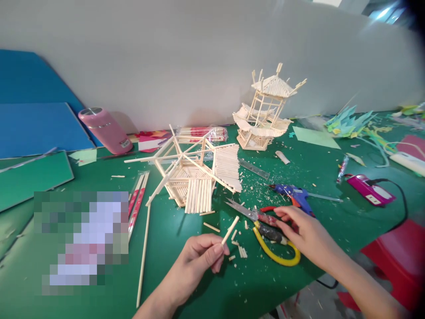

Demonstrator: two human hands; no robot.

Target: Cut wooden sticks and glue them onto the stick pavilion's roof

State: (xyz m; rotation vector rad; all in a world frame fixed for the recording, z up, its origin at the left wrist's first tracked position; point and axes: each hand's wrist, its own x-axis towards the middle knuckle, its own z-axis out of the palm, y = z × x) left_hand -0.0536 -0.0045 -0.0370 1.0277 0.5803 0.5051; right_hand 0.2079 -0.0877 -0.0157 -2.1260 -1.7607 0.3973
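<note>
Left hand (199, 257) pinches a short stick (230, 230) just above the green table (232, 288), near the roof (199, 177) made of sticks. Right hand (303, 232) rests half open on the scissors (265, 228). I think it is the cutting step, so next the scissors need a firm grip.

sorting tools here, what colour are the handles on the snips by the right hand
Yellow on one handle, red on the other; snips show best in the head view.

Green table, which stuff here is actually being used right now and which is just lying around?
In use: short stick pinched in left hand; shears under right hand; half-built stick roof; cut stick bits.

Lying about: finished pagoda model; glue gun; pink flask; metal ruler; paper scraps.
</note>
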